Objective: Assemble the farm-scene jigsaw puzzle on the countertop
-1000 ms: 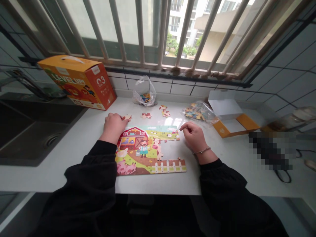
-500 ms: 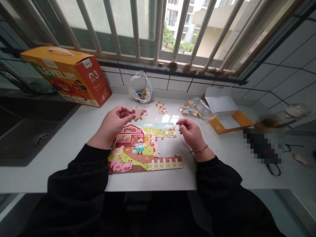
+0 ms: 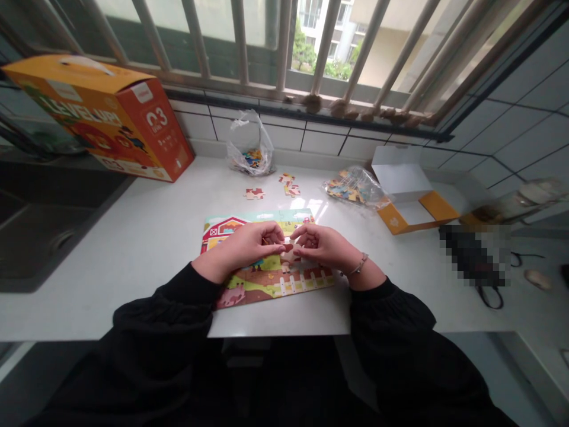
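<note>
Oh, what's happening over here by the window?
Someone is working on a farm puzzle on the counter. The left hand and right hand are close together over its right part, fingers around a loose piece. Its exact fit is hard to see behind the fingers. Three more pieces lie beyond the puzzle. Behind them are two clear bags of pieces, with a big orange box on the left and a small open box on the right.
</note>
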A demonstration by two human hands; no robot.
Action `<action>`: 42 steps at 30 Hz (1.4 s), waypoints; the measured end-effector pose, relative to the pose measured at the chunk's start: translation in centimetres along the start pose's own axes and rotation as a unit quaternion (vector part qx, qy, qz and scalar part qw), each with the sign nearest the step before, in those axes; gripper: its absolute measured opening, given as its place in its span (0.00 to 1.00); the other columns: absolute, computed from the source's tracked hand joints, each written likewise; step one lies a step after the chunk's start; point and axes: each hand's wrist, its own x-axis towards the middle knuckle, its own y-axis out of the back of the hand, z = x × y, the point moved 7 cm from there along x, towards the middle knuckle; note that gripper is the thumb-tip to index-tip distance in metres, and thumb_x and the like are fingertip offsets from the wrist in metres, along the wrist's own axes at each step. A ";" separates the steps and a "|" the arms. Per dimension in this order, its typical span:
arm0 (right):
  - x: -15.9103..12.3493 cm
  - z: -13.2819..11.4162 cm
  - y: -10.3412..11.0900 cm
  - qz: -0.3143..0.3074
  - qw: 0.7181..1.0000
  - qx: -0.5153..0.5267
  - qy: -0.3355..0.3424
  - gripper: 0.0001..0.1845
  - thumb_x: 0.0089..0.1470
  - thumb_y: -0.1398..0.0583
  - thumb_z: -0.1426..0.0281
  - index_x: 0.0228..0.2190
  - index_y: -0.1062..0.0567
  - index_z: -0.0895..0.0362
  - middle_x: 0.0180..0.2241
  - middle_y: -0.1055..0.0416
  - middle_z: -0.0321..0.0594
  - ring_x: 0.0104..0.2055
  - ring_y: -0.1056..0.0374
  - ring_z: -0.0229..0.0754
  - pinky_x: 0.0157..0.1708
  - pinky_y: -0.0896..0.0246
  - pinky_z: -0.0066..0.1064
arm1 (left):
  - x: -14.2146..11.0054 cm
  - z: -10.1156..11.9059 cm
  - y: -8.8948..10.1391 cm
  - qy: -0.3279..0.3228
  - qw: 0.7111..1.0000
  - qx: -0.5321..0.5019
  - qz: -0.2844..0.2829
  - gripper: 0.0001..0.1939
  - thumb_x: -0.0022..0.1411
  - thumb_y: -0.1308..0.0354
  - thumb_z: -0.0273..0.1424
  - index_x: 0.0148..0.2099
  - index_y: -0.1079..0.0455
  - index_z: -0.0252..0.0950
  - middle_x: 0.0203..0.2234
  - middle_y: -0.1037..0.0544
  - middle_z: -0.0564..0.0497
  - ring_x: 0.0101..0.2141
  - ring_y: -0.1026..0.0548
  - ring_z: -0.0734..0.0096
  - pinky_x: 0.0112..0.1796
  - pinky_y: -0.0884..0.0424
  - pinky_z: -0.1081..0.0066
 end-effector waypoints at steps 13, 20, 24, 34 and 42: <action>-0.9 0.3 0.1 -0.056 0.997 -0.005 -0.046 0.20 0.62 0.33 0.58 0.51 0.22 0.56 0.31 0.23 0.34 0.28 0.32 0.37 0.29 0.39 0.28 | -0.1 0.0 0.3 -0.021 0.991 0.129 -0.007 0.09 0.69 0.34 0.38 0.41 0.22 0.38 0.35 0.19 0.51 0.33 0.25 0.68 0.34 0.36 0.68; -1.1 1.0 1.1 -0.018 0.993 -0.094 -0.072 0.16 0.57 0.32 0.65 0.47 0.19 0.55 0.28 0.27 0.31 0.28 0.36 0.35 0.29 0.42 0.27 | -0.2 0.3 0.3 -0.018 0.990 0.139 -0.012 0.06 0.68 0.34 0.35 0.41 0.21 0.38 0.35 0.18 0.52 0.33 0.25 0.68 0.35 0.36 0.68; -0.9 1.2 1.1 -0.008 0.992 -0.103 -0.077 0.16 0.55 0.30 0.65 0.46 0.19 0.55 0.29 0.25 0.32 0.29 0.35 0.36 0.29 0.41 0.28 | -0.1 0.3 0.3 -0.016 0.990 0.140 -0.018 0.05 0.67 0.34 0.34 0.41 0.21 0.38 0.36 0.18 0.51 0.34 0.24 0.68 0.35 0.36 0.67; -0.8 1.0 0.9 0.003 0.988 -0.149 -0.051 0.14 0.52 0.26 0.66 0.41 0.18 0.53 0.36 0.22 0.35 0.32 0.32 0.37 0.32 0.37 0.29 | 0.0 0.0 0.2 -0.022 0.988 0.149 -0.018 0.06 0.67 0.34 0.36 0.41 0.20 0.39 0.36 0.18 0.51 0.34 0.24 0.66 0.35 0.36 0.66; -1.0 -0.6 0.3 -0.042 0.980 -0.196 0.008 0.26 0.49 0.20 0.64 0.48 0.17 0.52 0.47 0.25 0.41 0.39 0.30 0.40 0.40 0.33 0.32 | 0.0 -0.1 0.3 -0.028 0.988 0.150 -0.028 0.05 0.67 0.35 0.34 0.43 0.21 0.38 0.37 0.19 0.50 0.38 0.23 0.64 0.38 0.34 0.66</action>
